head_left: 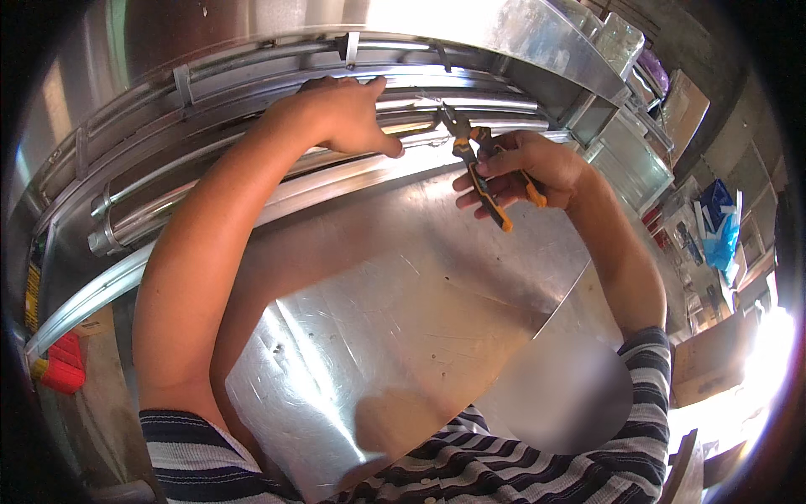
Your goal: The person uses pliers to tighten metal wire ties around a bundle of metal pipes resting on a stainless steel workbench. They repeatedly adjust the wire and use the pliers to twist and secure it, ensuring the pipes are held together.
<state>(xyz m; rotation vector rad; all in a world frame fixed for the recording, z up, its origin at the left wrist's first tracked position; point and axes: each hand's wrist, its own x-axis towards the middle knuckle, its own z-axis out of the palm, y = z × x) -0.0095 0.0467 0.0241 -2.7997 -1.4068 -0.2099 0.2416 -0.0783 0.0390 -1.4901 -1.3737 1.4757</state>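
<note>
In my right hand [541, 164] is a pair of pliers [462, 144] with black and yellow handles. The handles are spread apart, and the jaws point away from me, over a bundle of shiny metal tubes [201, 189]. My left hand [348, 118] reaches over the same tubes, its thumb and index finger stretched apart on the side toward the pliers. Its other fingers are partly hidden behind the hand. A thin, dark strip lies between the left thumb and the jaws; I cannot tell whether either touches it.
A scratched metal sheet [378, 277] spreads below my hands, with a seam at its right. Metal rails [180, 88] curve behind the tubes. At far left is a red object [60, 365]. Blue plastic [720, 239] and a cardboard box [714, 357] stand at right.
</note>
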